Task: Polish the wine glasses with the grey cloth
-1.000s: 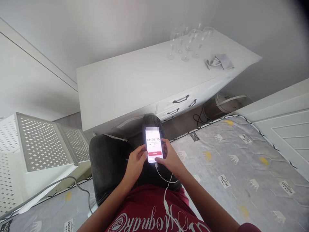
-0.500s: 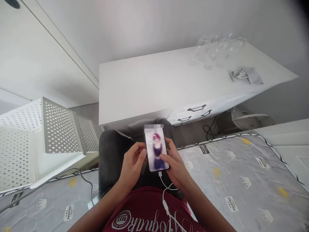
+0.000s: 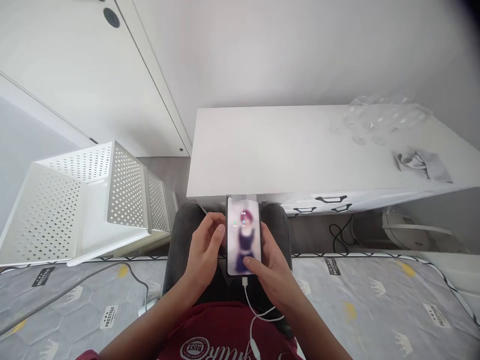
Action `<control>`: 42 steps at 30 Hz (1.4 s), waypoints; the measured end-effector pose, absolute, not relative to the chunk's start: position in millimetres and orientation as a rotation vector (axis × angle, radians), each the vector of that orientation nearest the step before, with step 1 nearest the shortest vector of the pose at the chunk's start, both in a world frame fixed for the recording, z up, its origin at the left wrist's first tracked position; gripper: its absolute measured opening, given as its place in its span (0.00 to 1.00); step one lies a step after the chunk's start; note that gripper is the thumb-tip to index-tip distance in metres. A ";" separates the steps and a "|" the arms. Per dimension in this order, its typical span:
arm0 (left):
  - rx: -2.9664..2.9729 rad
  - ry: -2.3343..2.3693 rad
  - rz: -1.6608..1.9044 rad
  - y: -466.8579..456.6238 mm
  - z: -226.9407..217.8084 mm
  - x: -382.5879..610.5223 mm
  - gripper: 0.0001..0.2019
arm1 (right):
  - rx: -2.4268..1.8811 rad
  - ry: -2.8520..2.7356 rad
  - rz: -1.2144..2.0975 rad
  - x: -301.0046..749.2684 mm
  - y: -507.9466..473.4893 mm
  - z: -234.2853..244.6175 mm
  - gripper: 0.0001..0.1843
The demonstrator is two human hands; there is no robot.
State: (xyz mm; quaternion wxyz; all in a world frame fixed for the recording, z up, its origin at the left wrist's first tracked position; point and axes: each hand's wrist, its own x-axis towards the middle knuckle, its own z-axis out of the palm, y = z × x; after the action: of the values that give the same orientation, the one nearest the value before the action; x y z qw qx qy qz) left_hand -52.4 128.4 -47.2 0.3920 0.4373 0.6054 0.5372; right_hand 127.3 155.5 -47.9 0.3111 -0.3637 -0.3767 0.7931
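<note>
A smartphone [image 3: 245, 250] lies upright in front of my lap, its lit screen showing a blurred figure and two small icons. My right hand [image 3: 275, 270] is closed around its right edge, with the thumb resting on the lower screen. At the left edge, my left hand [image 3: 204, 250] has its fingers curled against the phone; its thumb lies beside the edge, and some fingertips are hidden. A white charging cable [image 3: 249, 300] is plugged into the bottom of the phone and runs down over my red shirt [image 3: 225, 330].
A white cabinet [image 3: 262, 150] stands ahead, bearing several clear stemmed glasses [image 3: 378, 120] and a grey cloth [image 3: 425, 165]. White perforated baskets [image 3: 93, 210] sit at the left. Beneath me is a grey patterned mattress [image 3: 322, 310]; a grey cord [image 3: 67, 295] crosses it.
The view has turned left and levelled, so the cabinet and baskets sit further right and mostly lower. My right thumb has slid down the screen. Both hands stay at the phone.
</note>
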 end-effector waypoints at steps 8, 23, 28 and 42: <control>1.091 1.536 1.653 134.0 -43.9 -89.9 0.14 | -0.980 -0.981 2.177 89.3 160.2 -31.1 0.35; 1.323 1.702 1.623 124.1 -45.6 -127.5 0.21 | -1.061 -0.971 2.190 43.1 163.2 -31.6 0.31; 1.287 1.713 1.629 122.2 -47.1 -134.0 0.21 | -1.098 -1.098 2.116 35.0 161.4 -27.6 0.34; 1.331 1.762 1.602 120.4 -40.3 -138.5 0.12 | -1.101 -0.938 2.192 27.5 162.5 -18.9 0.31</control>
State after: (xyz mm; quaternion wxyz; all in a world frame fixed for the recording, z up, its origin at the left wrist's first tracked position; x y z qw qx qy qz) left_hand -138.5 120.4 -40.3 0.2054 0.4774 0.6321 0.5748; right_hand 27.5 162.5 -18.9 0.2549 -0.4056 -0.3453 0.8070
